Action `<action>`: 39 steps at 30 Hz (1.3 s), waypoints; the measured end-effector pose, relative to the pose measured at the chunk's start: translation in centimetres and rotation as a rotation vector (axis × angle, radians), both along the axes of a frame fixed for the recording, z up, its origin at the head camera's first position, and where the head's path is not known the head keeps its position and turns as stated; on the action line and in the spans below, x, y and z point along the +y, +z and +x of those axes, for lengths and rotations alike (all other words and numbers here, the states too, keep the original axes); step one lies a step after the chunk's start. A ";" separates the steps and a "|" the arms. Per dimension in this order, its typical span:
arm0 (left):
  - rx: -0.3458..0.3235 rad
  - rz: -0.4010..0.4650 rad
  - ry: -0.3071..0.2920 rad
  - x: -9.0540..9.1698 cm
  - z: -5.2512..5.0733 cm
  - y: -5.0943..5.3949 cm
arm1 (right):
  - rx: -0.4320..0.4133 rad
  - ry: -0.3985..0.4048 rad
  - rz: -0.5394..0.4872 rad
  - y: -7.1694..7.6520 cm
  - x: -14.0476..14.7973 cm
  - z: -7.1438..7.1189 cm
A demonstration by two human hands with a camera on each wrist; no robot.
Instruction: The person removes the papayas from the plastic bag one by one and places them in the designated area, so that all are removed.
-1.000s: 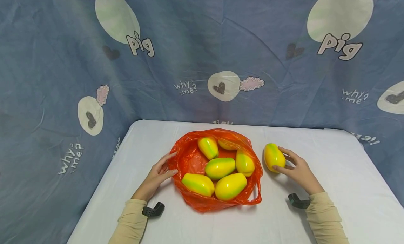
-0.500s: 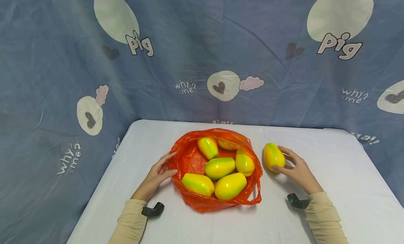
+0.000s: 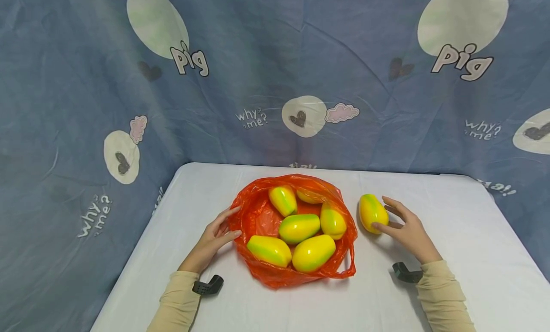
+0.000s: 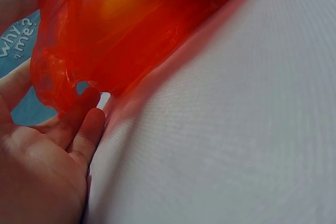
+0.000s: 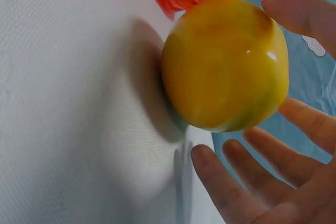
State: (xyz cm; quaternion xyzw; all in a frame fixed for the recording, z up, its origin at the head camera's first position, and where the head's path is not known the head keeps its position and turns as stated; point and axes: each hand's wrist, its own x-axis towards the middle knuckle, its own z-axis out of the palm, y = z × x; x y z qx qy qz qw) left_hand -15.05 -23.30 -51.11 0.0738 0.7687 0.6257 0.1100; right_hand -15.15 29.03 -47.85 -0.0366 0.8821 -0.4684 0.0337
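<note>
A red plastic bag stands with its mouth spread wide, holding several glossy yellow-green fruits that look like mangoes or papayas. My left hand touches the bag's left side with fingers spread. In the left wrist view, fingertips rest by the crumpled plastic. One more such fruit lies on the table, right of the bag. Around its right side is my right hand, fingers apart and loosely bent. In the right wrist view, the thumb and index finger are close to the fruit; the lower fingers stand off it.
The white table carries the bag and the loose fruit. A bag handle sticks out at the front right. Behind hangs a blue printed curtain. Dark devices are worn at both wrists.
My right index finger has lifted slightly away from the loose fruit, opening the hand a little. The fruit, the bag and my left hand look unmoved.
</note>
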 end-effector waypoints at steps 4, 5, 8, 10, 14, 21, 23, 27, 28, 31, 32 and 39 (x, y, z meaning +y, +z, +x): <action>0.006 0.016 -0.007 0.0 0.0 0.0 | 0.005 -0.009 0.003 0.2 0.2 0.1; 0.007 0.020 -0.009 0.0 0.0 0.0 | 0.006 -0.013 0.006 0.2 0.3 0.1; 0.012 0.033 -0.017 0.0 0.0 0.0 | 0.022 -0.020 0.008 0.4 0.5 0.2; 0.013 0.037 -0.020 0.0 -0.1 0.0 | 0.045 -0.028 0.010 0.6 0.6 0.2; 0.008 0.039 -0.021 0.0 0.0 0.0 | 0.105 -0.039 0.001 0.9 0.8 0.4; -0.002 0.021 -0.017 0.0 0.1 0.1 | 0.178 -0.090 0.032 1.5 0.5 0.5; -0.002 0.021 -0.017 0.0 0.1 0.2 | 0.200 -0.110 0.044 1.7 0.4 0.6; -0.005 0.027 -0.018 0.1 0.1 0.2 | 0.252 -0.131 0.048 2.2 -0.1 0.8; -0.005 0.031 -0.018 0.1 0.1 0.1 | 0.262 -0.133 0.043 2.4 -0.3 0.8; -0.005 0.034 -0.018 0.1 0.0 0.1 | 0.282 -0.133 0.021 2.8 -0.7 1.0; -0.006 0.035 -0.017 0.1 0.0 0.1 | 0.287 -0.132 0.016 3.0 -0.9 1.0; -0.001 0.040 -0.016 0.1 0.0 0.1 | 0.320 -0.095 -0.004 4.3 -2.3 1.2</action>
